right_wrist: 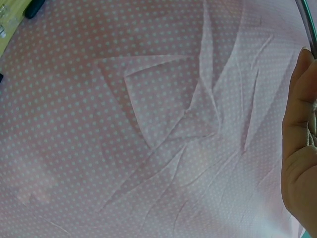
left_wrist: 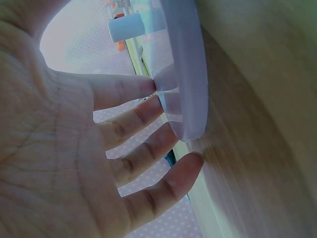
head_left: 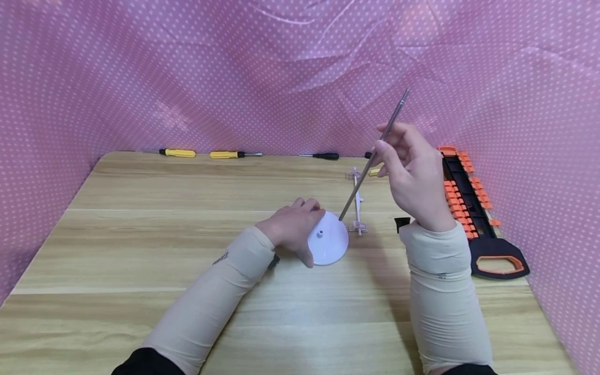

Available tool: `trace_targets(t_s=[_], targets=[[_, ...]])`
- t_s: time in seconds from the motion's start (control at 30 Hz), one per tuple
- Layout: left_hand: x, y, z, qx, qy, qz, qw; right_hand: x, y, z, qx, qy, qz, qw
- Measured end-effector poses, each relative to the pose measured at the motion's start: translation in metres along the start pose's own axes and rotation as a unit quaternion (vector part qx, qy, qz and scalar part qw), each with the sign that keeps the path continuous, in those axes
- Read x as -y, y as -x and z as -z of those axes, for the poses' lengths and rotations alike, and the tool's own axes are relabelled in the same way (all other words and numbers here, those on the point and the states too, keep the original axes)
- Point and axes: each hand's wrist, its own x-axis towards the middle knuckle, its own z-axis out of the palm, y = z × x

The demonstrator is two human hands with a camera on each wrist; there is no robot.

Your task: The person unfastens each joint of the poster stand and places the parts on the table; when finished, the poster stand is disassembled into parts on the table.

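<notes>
My left hand [head_left: 295,226] grips a white round disc [head_left: 334,245] by its left side, fingers at the far rim and thumb at the near rim. A short hollow post stands up from the disc's face. In the left wrist view the disc [left_wrist: 190,74] is edge-on close to the wooden tabletop, its post [left_wrist: 128,27] pointing left. My right hand [head_left: 417,172] pinches a long thin metal rod [head_left: 370,163] between thumb and fingers. The rod slants, its lower end overlapping the disc's far right rim in the head view. The right wrist view catches only part of the rod [right_wrist: 308,22].
A clear and white plastic piece [head_left: 358,203] lies right of the disc. Screwdrivers with yellow [head_left: 180,153] and black [head_left: 326,156] handles line the back edge. An orange and black toolholder [head_left: 499,255] lies at right, near a small black piece [head_left: 401,223]. Pink dotted cloth [head_left: 281,78] surrounds the table.
</notes>
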Motion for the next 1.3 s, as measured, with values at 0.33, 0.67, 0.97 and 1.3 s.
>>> trace_targets(t_s=[0.33, 0.67, 0.97, 1.3], targets=[[-0.0005, 0.0007, 0.0002, 0.0, -0.001, -0.001, 1.0, -0.0017, -0.0003, -0.0005, -0.005, 0.01, -0.012, 1.0], [-0.0003, 0.0, 0.0005, -0.001, -0.004, 0.0, 1.0, -0.0033, -0.0023, -0.0017, -0.018, 0.034, -0.02, 0.999], [-0.0003, -0.0003, 0.0007, 0.004, -0.003, 0.004, 1.0, -0.0059, -0.0025, -0.0022, -0.018, 0.068, -0.017, 0.997], [-0.0007, 0.0003, 0.0008, 0.006, -0.004, 0.007, 1.0, -0.0082, -0.0032, -0.0014, -0.023, 0.081, -0.04, 0.996]])
